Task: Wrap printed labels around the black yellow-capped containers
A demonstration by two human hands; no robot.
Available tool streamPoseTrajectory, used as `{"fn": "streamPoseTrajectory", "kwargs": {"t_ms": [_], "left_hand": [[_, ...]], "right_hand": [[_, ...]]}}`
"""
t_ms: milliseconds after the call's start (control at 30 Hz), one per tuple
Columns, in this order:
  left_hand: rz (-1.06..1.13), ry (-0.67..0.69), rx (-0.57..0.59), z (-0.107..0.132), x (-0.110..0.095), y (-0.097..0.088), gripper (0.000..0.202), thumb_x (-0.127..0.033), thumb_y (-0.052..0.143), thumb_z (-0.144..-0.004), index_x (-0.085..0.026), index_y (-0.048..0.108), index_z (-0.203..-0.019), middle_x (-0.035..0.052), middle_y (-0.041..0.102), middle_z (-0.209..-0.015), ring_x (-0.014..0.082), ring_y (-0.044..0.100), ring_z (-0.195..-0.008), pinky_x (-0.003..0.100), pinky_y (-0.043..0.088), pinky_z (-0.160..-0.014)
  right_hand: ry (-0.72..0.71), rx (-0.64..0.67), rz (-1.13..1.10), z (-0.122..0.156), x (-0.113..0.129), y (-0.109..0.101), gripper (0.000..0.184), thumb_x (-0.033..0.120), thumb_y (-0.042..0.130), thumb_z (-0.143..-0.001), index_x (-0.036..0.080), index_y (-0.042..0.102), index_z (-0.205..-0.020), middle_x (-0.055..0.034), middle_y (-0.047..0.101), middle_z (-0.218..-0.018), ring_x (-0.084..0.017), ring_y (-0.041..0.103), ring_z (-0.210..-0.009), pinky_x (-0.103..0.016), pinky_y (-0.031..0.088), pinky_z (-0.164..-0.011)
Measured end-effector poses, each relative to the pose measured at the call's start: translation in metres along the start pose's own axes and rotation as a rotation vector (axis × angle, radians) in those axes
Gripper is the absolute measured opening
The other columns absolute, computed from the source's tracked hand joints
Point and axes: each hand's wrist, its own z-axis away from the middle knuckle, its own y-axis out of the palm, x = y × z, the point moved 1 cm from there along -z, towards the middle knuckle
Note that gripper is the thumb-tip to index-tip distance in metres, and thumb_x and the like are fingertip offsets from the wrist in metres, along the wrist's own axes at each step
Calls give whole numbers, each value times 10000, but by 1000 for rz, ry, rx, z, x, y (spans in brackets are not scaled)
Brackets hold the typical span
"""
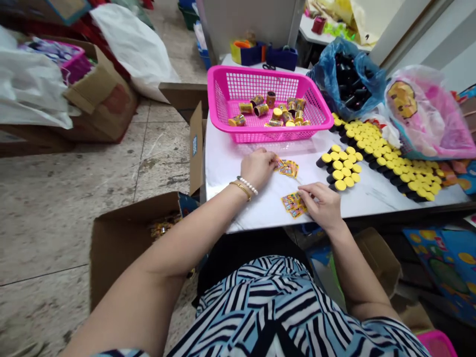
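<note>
On the white tabletop, my left hand [259, 167] pinches the near edge of a small fanned pile of yellow printed labels [288, 168]. Closer to the table's front edge lies a second spread of yellow labels [292, 205]. My right hand [322, 202] has its thumb and forefinger closed at that spread's upper right corner. Right of the hands stands a small cluster of black tubes with yellow caps [344, 164]. Behind my left hand is a pink basket [275, 135] holding several label-wrapped tubes [261, 109]. The fingertips partly cover the labels.
A larger block of yellow-capped black tubes [394, 156] fills the table's right side. Behind it are a blue bag of black tubes [347, 74] and a pink bin covered with plastic [431, 119]. An open cardboard box [122, 238] stands on the floor at left.
</note>
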Motion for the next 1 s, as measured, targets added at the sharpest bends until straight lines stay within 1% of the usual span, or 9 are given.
{"fn": "streamPoseTrajectory", "kwargs": {"t_ms": [133, 300, 433, 500, 667, 733, 833, 900, 1000], "left_hand": [[-10, 10, 1, -1, 6, 0, 159, -258, 651, -935, -163, 778, -917, 99, 723, -977, 244, 638, -918, 353, 455, -813], [11, -3, -56, -2, 10, 0, 206, -337, 720, -911, -155, 761, -1000, 105, 710, -1033, 236, 636, -921, 351, 473, -839], [-39, 35, -3, -4, 5, 1, 138, -302, 703, -918, -179, 766, -912, 92, 706, -1037, 237, 640, -927, 351, 471, -826], [-87, 21, 14, -4, 4, 2, 161, -292, 663, -943, -170, 759, -904, 104, 707, -1031, 244, 644, -930, 358, 472, -831], [-89, 19, -49, -8, 5, 7, 264, -378, 705, -929, -164, 751, -1076, 117, 698, -1104, 243, 657, -946, 347, 485, -816], [-89, 37, -47, -13, 7, 8, 188, -314, 682, -937, -183, 767, -1041, 103, 702, -1098, 233, 657, -946, 341, 485, -816], [-60, 43, -16, -18, 6, 3, 140, -187, 639, -928, -173, 777, -907, 86, 706, -996, 211, 649, -902, 331, 490, -833], [18, 79, -1, -10, 1, -6, 94, -183, 692, -895, -163, 779, -866, 76, 696, -944, 197, 639, -872, 325, 502, -832], [190, 201, -51, 23, -15, -24, 72, -220, 751, -885, -185, 806, -915, 62, 681, -932, 175, 626, -835, 310, 517, -790]], "right_hand": [[37, -88, -61, 6, -7, -11, 116, 240, 686, -965, 239, 799, -987, -41, 808, -917, -187, 733, -797, -339, 577, -710], [13, -187, -117, -6, 3, -21, 115, 251, 687, -964, 249, 799, -989, -42, 818, -941, -198, 743, -811, -351, 589, -699], [-23, -176, -171, -4, 17, -24, 116, 244, 679, -965, 252, 794, -983, -38, 814, -924, -195, 739, -806, -350, 592, -708], [-28, -169, -194, 1, 20, -25, 116, 235, 679, -965, 250, 792, -990, -41, 811, -927, -191, 734, -798, -345, 589, -708], [-5, -169, -208, 14, 18, -28, 114, 225, 681, -966, 246, 787, -1003, -38, 806, -933, -186, 731, -803, -341, 577, -722], [6, -155, -227, 17, 18, -28, 113, 231, 679, -970, 241, 788, -1001, -41, 807, -942, -186, 735, -820, -336, 576, -722], [17, -125, -257, 20, 19, -25, 124, 249, 670, -978, 236, 792, -996, -46, 809, -947, -186, 738, -843, -335, 582, -747], [66, -120, -285, 22, 18, -22, 136, 280, 672, -978, 233, 799, -995, -52, 811, -959, -187, 737, -853, -336, 587, -757], [272, -125, -436, 21, 14, -16, 215, 388, 705, -956, 220, 803, -1047, -64, 810, -982, -185, 734, -839, -318, 595, -710]]}}
